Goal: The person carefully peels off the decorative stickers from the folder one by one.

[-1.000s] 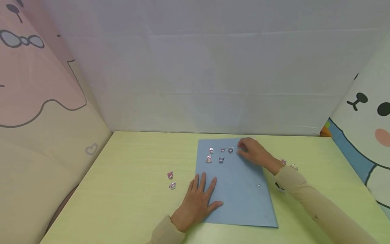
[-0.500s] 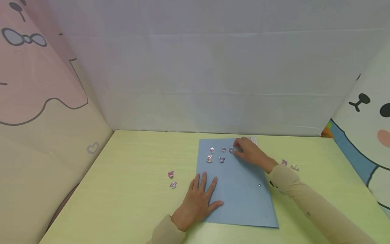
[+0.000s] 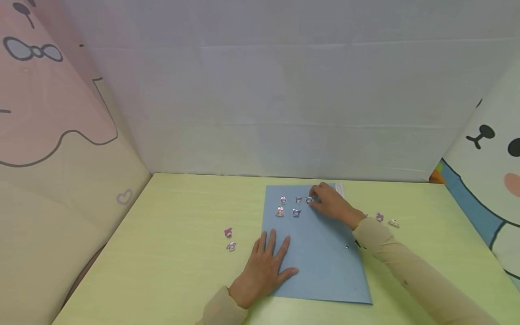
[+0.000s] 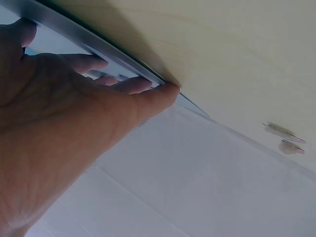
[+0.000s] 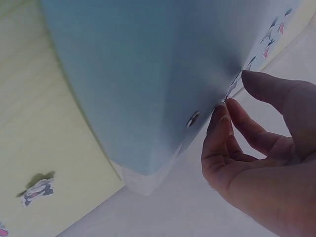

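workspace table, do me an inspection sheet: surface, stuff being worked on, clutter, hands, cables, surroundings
Surface: pale yellow-green table.
Job's things: blue folder lying on the table; five small character pieces in view near its far edge.
Clutter: two loose pieces left of the folder; others to its right, some partly behind the right sleeve.
Left hand: fingers spread, resting over the folder's left edge.
Right hand: thumb and fingertips at the upper row's rightmost piece; whether they pinch it, cannot tell.
Cables: nothing seen.
Surroundings: pale backdrop behind; cartoon-printed panels on both sides.
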